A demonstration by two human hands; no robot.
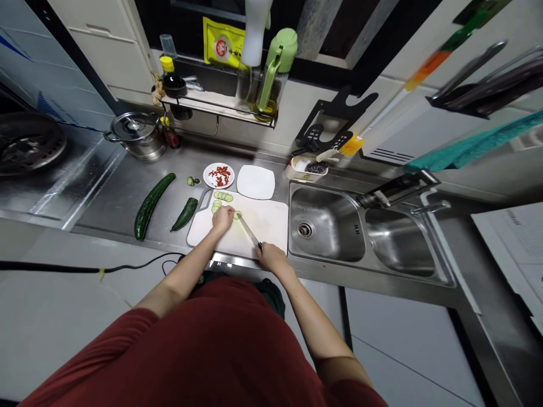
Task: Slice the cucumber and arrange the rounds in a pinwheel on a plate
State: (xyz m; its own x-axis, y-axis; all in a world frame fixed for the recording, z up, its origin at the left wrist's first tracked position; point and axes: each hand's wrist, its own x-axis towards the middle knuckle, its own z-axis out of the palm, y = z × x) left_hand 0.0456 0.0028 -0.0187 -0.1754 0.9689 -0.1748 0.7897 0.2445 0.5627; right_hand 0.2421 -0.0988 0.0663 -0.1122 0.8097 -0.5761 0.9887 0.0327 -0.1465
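Note:
My right hand is closed round the handle of a knife, whose blade lies over the white cutting board and points up and left. At the blade's tip is a pale green cucumber slice. My left hand rests on the board just left of that slice, its fingers drawn together; what they hold, if anything, is hidden. More cucumber slices lie along the board's upper left part, some right above my left hand. Left of the board are a cut cucumber piece and a whole cucumber.
Behind the board stand a plate of chopped red pieces and a white square plate. Small cucumber ends lie nearby. A double sink is at right, a lidded pot at back left, a bottle shelf above.

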